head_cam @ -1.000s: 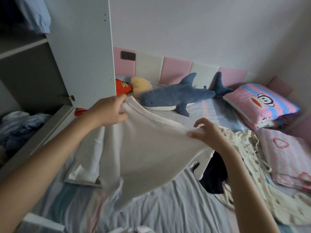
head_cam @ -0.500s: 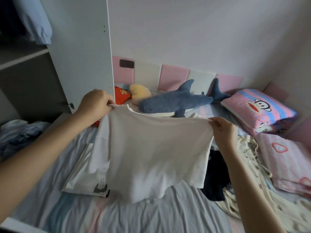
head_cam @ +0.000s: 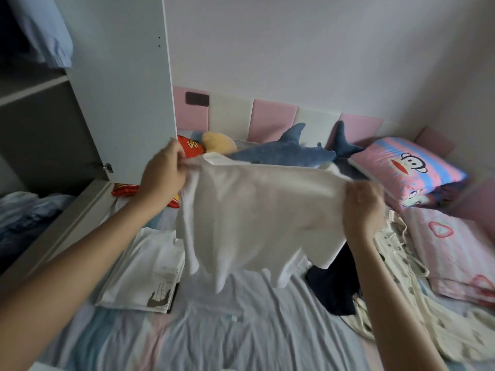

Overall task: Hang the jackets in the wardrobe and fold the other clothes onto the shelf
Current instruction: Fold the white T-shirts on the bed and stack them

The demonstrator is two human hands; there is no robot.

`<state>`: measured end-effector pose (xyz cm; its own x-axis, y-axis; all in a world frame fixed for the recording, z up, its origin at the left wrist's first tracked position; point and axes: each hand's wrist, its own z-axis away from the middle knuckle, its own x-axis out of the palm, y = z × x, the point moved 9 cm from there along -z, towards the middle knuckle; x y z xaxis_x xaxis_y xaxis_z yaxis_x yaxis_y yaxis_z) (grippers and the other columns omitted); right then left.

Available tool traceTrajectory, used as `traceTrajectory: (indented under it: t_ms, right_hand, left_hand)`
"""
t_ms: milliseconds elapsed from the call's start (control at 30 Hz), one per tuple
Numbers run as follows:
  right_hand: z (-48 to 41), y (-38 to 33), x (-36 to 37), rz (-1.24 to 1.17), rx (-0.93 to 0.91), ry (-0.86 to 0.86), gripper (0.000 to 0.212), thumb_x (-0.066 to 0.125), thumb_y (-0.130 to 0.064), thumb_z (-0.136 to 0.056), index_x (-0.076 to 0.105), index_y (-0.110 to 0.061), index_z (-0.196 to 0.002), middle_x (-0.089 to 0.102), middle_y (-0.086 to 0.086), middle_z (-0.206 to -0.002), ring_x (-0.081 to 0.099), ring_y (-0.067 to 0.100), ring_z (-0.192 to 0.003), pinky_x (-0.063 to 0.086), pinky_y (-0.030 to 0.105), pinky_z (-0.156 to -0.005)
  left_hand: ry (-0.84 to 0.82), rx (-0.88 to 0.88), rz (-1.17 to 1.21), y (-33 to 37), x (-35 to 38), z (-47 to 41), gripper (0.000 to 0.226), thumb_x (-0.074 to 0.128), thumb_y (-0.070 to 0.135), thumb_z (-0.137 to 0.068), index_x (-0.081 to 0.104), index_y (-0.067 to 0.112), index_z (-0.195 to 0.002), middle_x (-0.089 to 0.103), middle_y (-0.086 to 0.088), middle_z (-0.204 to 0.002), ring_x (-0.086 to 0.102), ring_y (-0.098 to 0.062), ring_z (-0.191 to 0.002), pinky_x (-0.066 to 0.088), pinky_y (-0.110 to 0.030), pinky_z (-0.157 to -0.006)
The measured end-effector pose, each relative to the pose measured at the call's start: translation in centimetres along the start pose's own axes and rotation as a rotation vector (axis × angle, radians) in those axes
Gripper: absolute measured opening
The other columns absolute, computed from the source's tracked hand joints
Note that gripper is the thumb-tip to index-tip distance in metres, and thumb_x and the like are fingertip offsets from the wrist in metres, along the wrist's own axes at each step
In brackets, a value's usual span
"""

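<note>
Head view shows me both hands holding a white shirt (head_cam: 257, 210) spread in the air above the bed (head_cam: 241, 330). My left hand (head_cam: 164, 171) grips one top corner near the wardrobe door (head_cam: 120, 89), and my right hand (head_cam: 363, 207) pinches the other. Its hem hangs over the sheet, between a folded white garment (head_cam: 144, 274) and a dark garment (head_cam: 337, 285). A shark plush (head_cam: 281, 153) lies behind.

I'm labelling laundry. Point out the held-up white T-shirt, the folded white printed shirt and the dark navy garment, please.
Held-up white cotton T-shirt (head_cam: 257, 210), head view, middle of its hanging front.
Folded white printed shirt (head_cam: 144, 269), head view, its plain centre.
Crumpled dark navy garment (head_cam: 334, 285), head view, its exposed middle.
</note>
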<state>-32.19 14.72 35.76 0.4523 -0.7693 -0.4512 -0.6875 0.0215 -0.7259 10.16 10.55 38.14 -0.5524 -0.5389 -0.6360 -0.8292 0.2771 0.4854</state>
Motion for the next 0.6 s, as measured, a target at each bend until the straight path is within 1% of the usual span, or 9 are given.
traceTrajectory:
  t_ms: [67,100,200,267,300,367,433,500,600]
  right_hand:
    - [0.0,1.4,2.3,0.074,0.036,-0.159,0.020,0.052,-0.019,-0.095,0.065,-0.004,-0.097,0.063,0.013,-0.107,0.057,0.031,-0.095,0.026,0.028,-0.067]
    - [-0.1,1.9,2.3,0.076,0.049,-0.159,0.020,0.051,-0.019,-0.095,0.065,-0.004,-0.098,0.064,0.013,-0.106,0.057,0.031,-0.095,0.026,0.027,-0.066]
    - [-0.4,2.0,0.5,-0.039,0.077,-0.031,0.018,0.048,-0.016,-0.096,0.063,-0.006,-0.095,0.063,0.010,-0.089,0.053,0.024,-0.080,0.024,0.026,-0.062]
    - [-0.7,1.6,0.6,-0.144,0.078,-0.038,0.018,0.043,-0.011,-0.096,0.059,-0.009,-0.086,0.056,0.005,-0.076,0.046,0.018,-0.073,0.023,0.028,-0.059]
    - [-0.7,1.6,1.8,-0.181,0.110,-0.134,0.023,0.043,-0.010,-0.097,0.058,-0.012,-0.080,0.053,0.001,-0.071,0.045,0.014,-0.070,0.026,0.029,-0.058]
    - [1.0,2.8,5.9,-0.146,0.262,-0.522,0.031,0.046,-0.016,-0.099,0.067,-0.014,-0.077,0.057,-0.005,-0.070,0.049,0.008,-0.069,0.039,0.031,-0.063]
    - [5.4,4.4,8.8,0.079,0.332,-1.004,0.035,0.050,-0.036,-0.098,0.069,-0.007,-0.102,0.064,0.001,-0.092,0.059,0.018,-0.082,0.045,0.033,-0.073]
    - [8.8,5.2,9.5,0.296,0.209,-1.360,0.045,0.046,-0.052,-0.095,0.065,-0.013,-0.106,0.066,0.000,-0.101,0.060,0.023,-0.099,0.045,0.030,-0.084]
    - [10.4,5.4,8.6,0.495,-0.005,-1.618,0.015,0.061,-0.040,-0.090,0.060,-0.026,-0.089,0.057,-0.013,-0.089,0.055,0.010,-0.092,0.040,0.012,-0.072]
  left_hand:
    - [-0.178,-0.053,0.029,-0.8,3.0,0.2,0.016,0.051,-0.005,-0.085,0.044,0.008,-0.084,0.052,-0.010,-0.076,0.054,-0.033,-0.071,0.033,-0.032,-0.059]
    - [-0.201,-0.055,0.078,-1.0,3.4,0.3,0.015,0.050,-0.006,-0.085,0.045,0.007,-0.084,0.052,-0.010,-0.076,0.054,-0.034,-0.073,0.034,-0.033,-0.060]
    - [-0.101,-0.112,0.232,-1.4,2.6,-0.1,0.014,0.048,-0.007,-0.087,0.047,0.007,-0.086,0.051,-0.010,-0.079,0.050,-0.027,-0.073,0.032,-0.031,-0.062]
    - [-0.079,-0.175,0.231,-1.7,2.9,-0.3,0.010,0.045,-0.004,-0.091,0.048,0.006,-0.092,0.052,-0.010,-0.084,0.047,-0.024,-0.077,0.033,-0.030,-0.065]
    - [-0.143,-0.183,0.148,-1.8,3.9,-0.2,0.008,0.044,-0.002,-0.093,0.050,0.002,-0.096,0.054,-0.012,-0.088,0.049,-0.025,-0.080,0.036,-0.032,-0.068]
    - [-0.374,-0.186,0.010,-2.5,6.8,0.4,0.013,0.044,0.006,-0.097,0.052,-0.002,-0.089,0.057,-0.021,-0.090,0.055,-0.034,-0.087,0.039,-0.038,-0.072]
    - [-0.670,-0.205,-0.031,-3.7,9.8,2.5,0.034,0.050,0.019,-0.098,0.045,0.006,-0.067,0.051,-0.015,-0.074,0.053,-0.033,-0.081,0.033,-0.035,-0.063]
    - [-1.001,-0.142,-0.094,-3.9,12.1,5.2,0.044,0.057,0.037,-0.093,0.040,0.011,-0.061,0.039,-0.005,-0.064,0.042,-0.023,-0.068,0.025,-0.030,-0.054]
    - [-1.284,-0.050,-0.124,-3.3,12.6,7.5,0.041,0.070,0.045,-0.080,0.048,0.014,-0.066,0.041,0.002,-0.062,0.037,-0.015,-0.060,0.026,-0.025,-0.052]
